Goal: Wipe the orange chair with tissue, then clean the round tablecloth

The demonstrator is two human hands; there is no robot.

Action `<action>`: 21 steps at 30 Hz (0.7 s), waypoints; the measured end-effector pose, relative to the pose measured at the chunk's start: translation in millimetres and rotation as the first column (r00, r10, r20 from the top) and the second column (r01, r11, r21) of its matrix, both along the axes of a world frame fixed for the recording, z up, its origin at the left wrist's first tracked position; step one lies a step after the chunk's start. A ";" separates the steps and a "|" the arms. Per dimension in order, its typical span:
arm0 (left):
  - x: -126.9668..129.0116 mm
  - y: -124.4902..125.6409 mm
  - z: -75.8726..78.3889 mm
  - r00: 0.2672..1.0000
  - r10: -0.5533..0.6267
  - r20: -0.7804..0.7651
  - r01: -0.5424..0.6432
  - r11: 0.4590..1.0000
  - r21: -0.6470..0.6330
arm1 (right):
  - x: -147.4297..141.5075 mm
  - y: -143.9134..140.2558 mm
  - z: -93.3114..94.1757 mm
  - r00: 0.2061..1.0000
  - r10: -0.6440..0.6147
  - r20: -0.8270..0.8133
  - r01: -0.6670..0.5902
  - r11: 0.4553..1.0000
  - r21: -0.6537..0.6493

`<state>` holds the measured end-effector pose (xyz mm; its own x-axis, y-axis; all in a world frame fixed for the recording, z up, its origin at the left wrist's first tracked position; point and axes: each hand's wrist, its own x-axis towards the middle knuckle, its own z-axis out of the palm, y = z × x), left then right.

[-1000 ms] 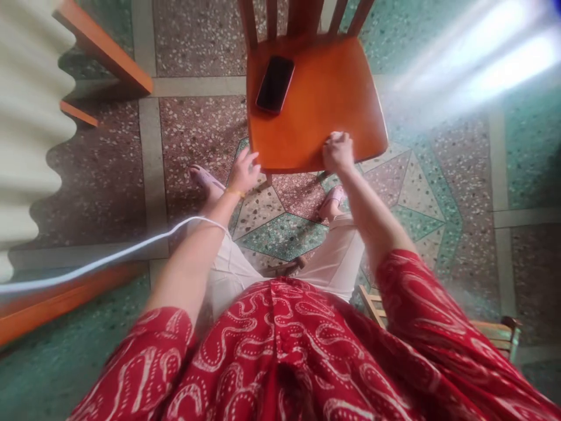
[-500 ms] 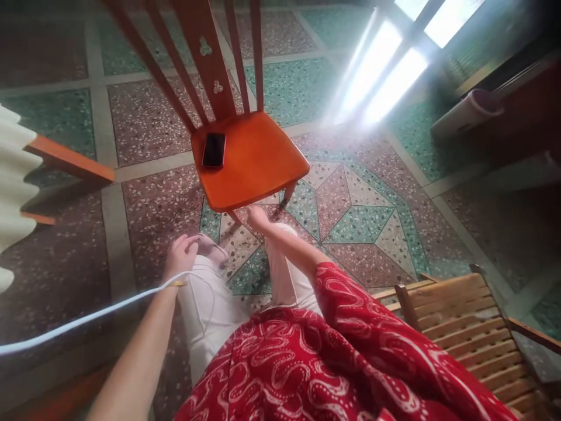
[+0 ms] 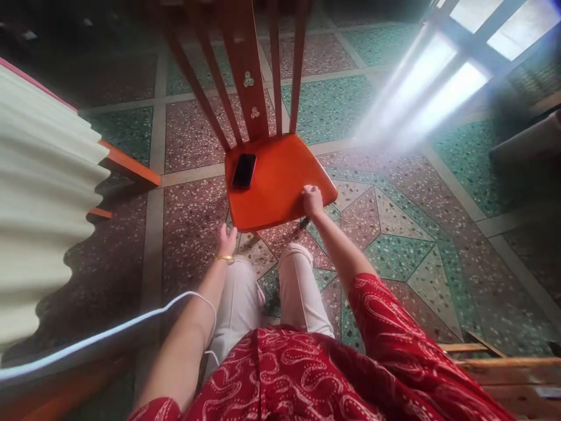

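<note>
Chair (image 3: 263,202) with phone (image 3: 244,171) on its seat, both hands at the front

The wooden chair, orange-brown and upright, is placed directly before the person, with its front edge turned to the knees. At the front edge of the seat, toward the front right corner, the right hand (image 3: 312,200) is seen over the wood. Its fingers are curled inward in a closed form; whether something is gripped inside them cannot be told. By the front left corner the left hand (image 3: 227,240) is held with the fingers parted and nothing is gripped by it; whether the corner is lightly touched cannot be told.

The phone is laid flat, its dark face upward, near the left edge of the seat and close to the back left corner. Behind the back edge, the slatted backrest (image 3: 252,95) is raised, and small shapes are cut in its middle slat. On the left wrist a gold-coloured bracelet (image 3: 225,258) is worn, and by the same forearm a white cable (image 3: 118,329) is passed. A red patterned shirt (image 3: 293,362) and white trousers (image 3: 234,310) are worn. The speckled floor (image 3: 355,225) is laid in reddish, green and pale pieces. On the left side a cream cloth (image 3: 44,187) is hung in folds.
</note>
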<state>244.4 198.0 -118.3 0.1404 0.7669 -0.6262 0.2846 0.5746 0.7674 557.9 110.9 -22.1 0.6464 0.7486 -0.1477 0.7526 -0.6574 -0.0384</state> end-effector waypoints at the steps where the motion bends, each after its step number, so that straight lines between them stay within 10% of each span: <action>1: 2.0 2.3 1.4 0.999 0.033 0.030 -0.032 0.999 -0.035 | -16.6 9.4 -6.0 1.000 0.013 -0.022 -0.013 1.000 -0.005; 9: 39.3 0.3 11.3 0.866 0.390 0.314 -0.195 0.840 -0.506 | -177.4 52.9 -41.8 0.853 0.430 -0.297 -0.462 0.885 -0.046; 12: 41.6 -1.5 12.2 0.821 0.458 0.340 -0.222 0.806 -0.549 | -158.5 35.9 -39.4 0.832 0.476 -0.283 -0.511 0.858 -0.059; 17: 33.5 -6.5 17.9 0.810 0.497 0.312 -0.265 0.784 -0.561 | -67.9 -1.1 -4.7 0.970 0.238 -0.058 -0.244 0.953 -0.179; 21: 13.2 -17.6 23.0 0.809 0.505 0.303 -0.269 0.774 -0.573 | -65.3 -23.0 9.6 0.977 0.214 -0.015 -0.211 0.946 -0.245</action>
